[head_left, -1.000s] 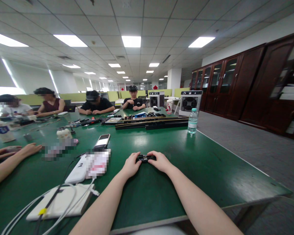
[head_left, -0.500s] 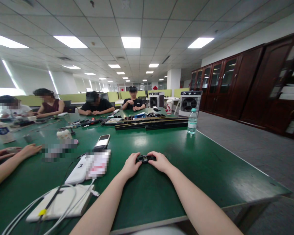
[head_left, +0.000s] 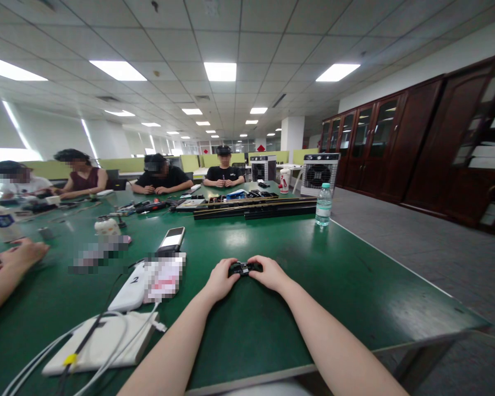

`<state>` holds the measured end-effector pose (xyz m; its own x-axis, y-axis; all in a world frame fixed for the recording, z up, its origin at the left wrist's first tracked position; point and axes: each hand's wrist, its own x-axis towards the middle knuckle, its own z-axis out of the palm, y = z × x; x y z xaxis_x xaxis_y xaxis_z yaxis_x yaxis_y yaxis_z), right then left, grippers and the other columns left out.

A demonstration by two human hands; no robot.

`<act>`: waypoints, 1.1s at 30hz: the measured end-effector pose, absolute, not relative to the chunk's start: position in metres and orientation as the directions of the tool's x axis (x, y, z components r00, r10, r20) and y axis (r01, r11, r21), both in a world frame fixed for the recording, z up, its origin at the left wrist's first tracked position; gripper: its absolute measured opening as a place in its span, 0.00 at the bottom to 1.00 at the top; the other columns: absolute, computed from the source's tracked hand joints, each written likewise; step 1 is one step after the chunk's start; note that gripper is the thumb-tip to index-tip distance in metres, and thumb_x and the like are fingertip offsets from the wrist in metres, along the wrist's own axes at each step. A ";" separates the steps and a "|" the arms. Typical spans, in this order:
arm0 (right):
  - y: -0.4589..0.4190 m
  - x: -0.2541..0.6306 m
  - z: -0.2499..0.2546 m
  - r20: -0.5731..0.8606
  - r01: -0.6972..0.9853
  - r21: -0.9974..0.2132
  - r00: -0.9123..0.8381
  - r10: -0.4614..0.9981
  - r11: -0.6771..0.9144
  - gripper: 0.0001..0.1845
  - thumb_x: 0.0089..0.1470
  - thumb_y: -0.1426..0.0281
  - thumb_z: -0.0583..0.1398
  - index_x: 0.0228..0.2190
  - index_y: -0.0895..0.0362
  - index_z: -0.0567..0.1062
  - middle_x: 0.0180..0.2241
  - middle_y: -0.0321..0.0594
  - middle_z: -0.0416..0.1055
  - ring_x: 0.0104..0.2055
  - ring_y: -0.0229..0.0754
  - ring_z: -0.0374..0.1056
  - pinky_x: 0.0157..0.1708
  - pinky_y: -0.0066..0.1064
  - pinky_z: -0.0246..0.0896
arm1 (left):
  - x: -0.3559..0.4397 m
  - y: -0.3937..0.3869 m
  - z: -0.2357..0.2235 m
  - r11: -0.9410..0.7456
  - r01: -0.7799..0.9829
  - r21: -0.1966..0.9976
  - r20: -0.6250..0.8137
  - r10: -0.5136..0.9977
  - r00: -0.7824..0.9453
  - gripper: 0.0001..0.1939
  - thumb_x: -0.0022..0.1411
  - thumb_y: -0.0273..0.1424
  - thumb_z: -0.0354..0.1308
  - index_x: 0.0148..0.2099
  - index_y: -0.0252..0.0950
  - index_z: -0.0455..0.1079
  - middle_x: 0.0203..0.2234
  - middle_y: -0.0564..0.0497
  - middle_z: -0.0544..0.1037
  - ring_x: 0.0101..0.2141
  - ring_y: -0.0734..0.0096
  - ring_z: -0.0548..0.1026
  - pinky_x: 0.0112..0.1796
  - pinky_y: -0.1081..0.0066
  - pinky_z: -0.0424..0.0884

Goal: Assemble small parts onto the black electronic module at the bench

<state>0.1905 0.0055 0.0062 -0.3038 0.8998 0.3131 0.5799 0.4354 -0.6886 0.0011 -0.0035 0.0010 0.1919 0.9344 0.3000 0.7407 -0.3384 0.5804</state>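
A small black object (head_left: 242, 269) with lighter grey parts in its middle lies low over the green table (head_left: 338, 275), between my hands. It is too small to make out its kind. My left hand (head_left: 223, 279) grips its left end between thumb and fingers. At the other end, my right hand (head_left: 269, 271) pinches it in the same way. The fingertips cover both ends. Whether the object rests on the table, I cannot tell.
White power banks (head_left: 127, 286) and cables lie left of my arms, with a phone (head_left: 172, 239) beyond. A water bottle (head_left: 323, 204) stands at the right edge, near long black bars (head_left: 272, 209). Several people sit around; a co-worker's hands (head_left: 22, 257) rest at far left.
My hands stay in place around the black object, whose middle looks slightly different. The co-worker's hands at far left have drawn back leftward and together. The person opposite has lowered a hand.
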 end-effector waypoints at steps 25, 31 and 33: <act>-0.006 0.179 0.013 0.348 0.617 -0.630 -0.319 0.882 0.472 0.18 0.41 0.71 0.62 0.38 0.51 0.75 0.40 0.36 0.74 0.43 0.44 0.68 0.47 0.36 0.60 | 0.000 -0.011 0.009 -0.311 0.761 0.569 0.238 0.948 0.210 0.23 0.52 0.29 0.55 0.53 0.36 0.64 0.48 0.46 0.73 0.48 0.63 0.70 0.50 0.66 0.63; -0.009 0.176 0.016 0.352 0.639 -0.611 -0.309 0.883 0.467 0.16 0.40 0.72 0.62 0.36 0.52 0.76 0.38 0.37 0.74 0.42 0.44 0.68 0.46 0.35 0.60 | -0.001 -0.012 0.010 -0.315 0.770 0.554 0.241 0.947 0.214 0.23 0.51 0.29 0.55 0.51 0.35 0.65 0.47 0.46 0.73 0.48 0.62 0.70 0.50 0.66 0.63; -0.010 0.176 0.016 0.357 0.641 -0.603 -0.315 0.879 0.474 0.15 0.41 0.72 0.62 0.35 0.51 0.76 0.38 0.36 0.74 0.42 0.43 0.67 0.46 0.35 0.60 | -0.001 -0.011 0.010 -0.316 0.769 0.556 0.240 0.947 0.215 0.23 0.51 0.29 0.55 0.51 0.35 0.65 0.47 0.46 0.73 0.47 0.62 0.70 0.49 0.66 0.63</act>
